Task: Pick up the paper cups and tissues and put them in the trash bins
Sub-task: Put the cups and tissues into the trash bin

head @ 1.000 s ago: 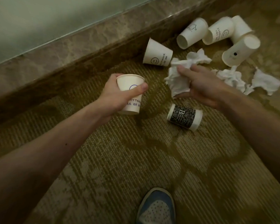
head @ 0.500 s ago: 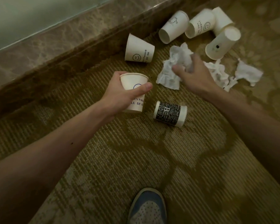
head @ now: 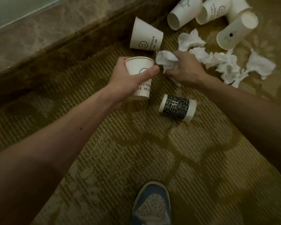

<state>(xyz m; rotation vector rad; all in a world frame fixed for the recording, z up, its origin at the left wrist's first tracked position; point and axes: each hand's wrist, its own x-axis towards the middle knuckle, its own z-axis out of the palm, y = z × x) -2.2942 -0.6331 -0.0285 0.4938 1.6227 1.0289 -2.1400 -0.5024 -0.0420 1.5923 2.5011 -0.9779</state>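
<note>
The left hand (head: 128, 85) wraps a white printed paper cup (head: 140, 78), upright, rim open; thin walls probably crush if squeezed. Just right, the right hand (head: 185, 70) clutches a crumpled white tissue (head: 166, 60), soft and weightless-looking, beside the cup's rim.

I count seven paper cups: one black cup (head: 177, 108) and six white. Of the white ones, one held cup (head: 139, 70) is in my left hand (head: 125, 82) just left of the black cup, one smiley cup (head: 144, 35) lies beyond it, and four clustered cups (head: 183, 13) lie farther beyond, to its right. One held tissue (head: 166, 61) is in my right hand (head: 186, 69). About four loose tissues (head: 227, 67) overlap right of it. One shoe (head: 151, 203).
</note>
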